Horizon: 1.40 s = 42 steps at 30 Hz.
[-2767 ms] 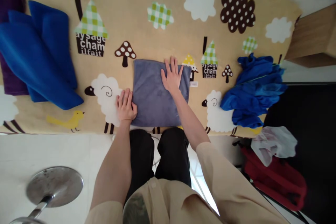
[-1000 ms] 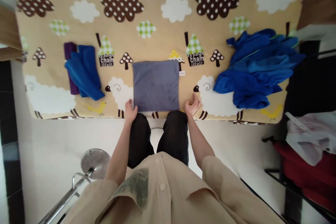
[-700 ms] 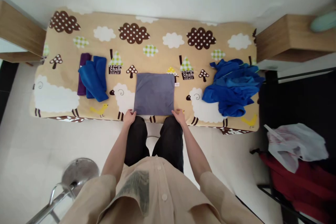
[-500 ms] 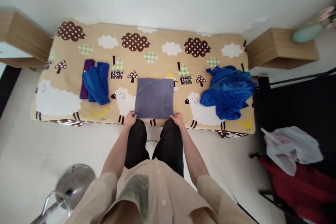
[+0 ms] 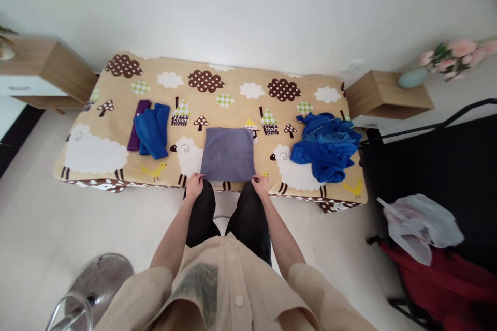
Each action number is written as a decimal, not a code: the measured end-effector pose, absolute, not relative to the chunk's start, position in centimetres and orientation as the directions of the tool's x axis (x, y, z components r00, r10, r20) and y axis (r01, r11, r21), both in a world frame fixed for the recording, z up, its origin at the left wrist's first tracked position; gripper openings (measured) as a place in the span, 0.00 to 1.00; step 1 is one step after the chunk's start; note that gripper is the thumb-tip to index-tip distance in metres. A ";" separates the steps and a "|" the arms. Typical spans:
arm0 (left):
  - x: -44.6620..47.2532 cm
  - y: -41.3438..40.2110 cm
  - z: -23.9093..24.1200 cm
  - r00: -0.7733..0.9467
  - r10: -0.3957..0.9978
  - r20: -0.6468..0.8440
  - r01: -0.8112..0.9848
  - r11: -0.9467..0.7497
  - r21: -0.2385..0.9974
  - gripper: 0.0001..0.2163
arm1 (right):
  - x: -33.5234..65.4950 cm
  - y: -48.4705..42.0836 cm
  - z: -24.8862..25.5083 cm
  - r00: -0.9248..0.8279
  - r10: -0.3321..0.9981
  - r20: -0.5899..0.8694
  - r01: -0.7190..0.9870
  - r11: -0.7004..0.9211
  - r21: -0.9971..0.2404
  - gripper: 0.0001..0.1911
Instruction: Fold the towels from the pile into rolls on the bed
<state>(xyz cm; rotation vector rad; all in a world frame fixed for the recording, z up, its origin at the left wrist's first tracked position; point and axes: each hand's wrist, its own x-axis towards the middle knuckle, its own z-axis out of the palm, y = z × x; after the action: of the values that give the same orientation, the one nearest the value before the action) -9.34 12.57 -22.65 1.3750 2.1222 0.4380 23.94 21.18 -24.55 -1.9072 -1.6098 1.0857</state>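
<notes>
A grey-blue cloth [image 5: 228,154] lies spread flat on the patterned sheet of the bed [image 5: 233,70], its near edge towards me. My left hand [image 5: 194,186] pinches its near left corner, and my right hand [image 5: 260,185] pinches the near right corner. Off to the left, folded blue cloths [image 5: 152,132] rest partly over a folded purple cloth [image 5: 134,137]. On the right side lies a crumpled heap of blue cloths [image 5: 326,145].
Wooden bedside cabinets stand at the left [image 5: 64,70] and right [image 5: 388,93]; the right one bears a vase with pink flowers [image 5: 413,77]. A white plastic bag [image 5: 423,222] and red fabric [image 5: 438,284] lie at the right. A round metal stool base [image 5: 103,282] is lower left.
My view has tilted up and shifted slightly, showing more of the wall and flowers. Both hands stay at the cloth's near corners; the small white label at its right edge now shows less.
</notes>
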 end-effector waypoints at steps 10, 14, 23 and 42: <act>-9.4 11.9 -21.7 -0.289 0.940 -0.181 0.782 0.341 0.521 0.18 | 24.6 19.1 -24.2 -0.008 0.998 -0.070 0.734 -0.042 -0.678 0.13; -9.4 12.6 -22.3 -0.264 0.952 -0.156 0.823 0.307 0.478 0.14 | 24.2 19.3 -24.4 -0.042 0.999 0.014 0.791 0.042 -0.610 0.11; -10.0 14.9 -24.3 -0.233 0.957 -0.174 0.704 0.289 0.649 0.15 | 24.8 20.7 -25.1 -0.204 0.979 -0.010 0.719 0.143 -0.680 0.22; -10.6 14.9 -25.3 -0.259 0.941 -0.217 0.673 0.337 0.658 0.19 | 25.0 20.9 -26.1 -0.166 0.981 -0.101 0.750 0.059 -0.659 0.15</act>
<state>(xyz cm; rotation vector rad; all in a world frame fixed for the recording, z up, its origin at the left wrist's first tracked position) -10.62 14.88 -25.34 1.4080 2.0212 0.5954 25.05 20.91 -26.11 -1.7304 -1.9701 0.8445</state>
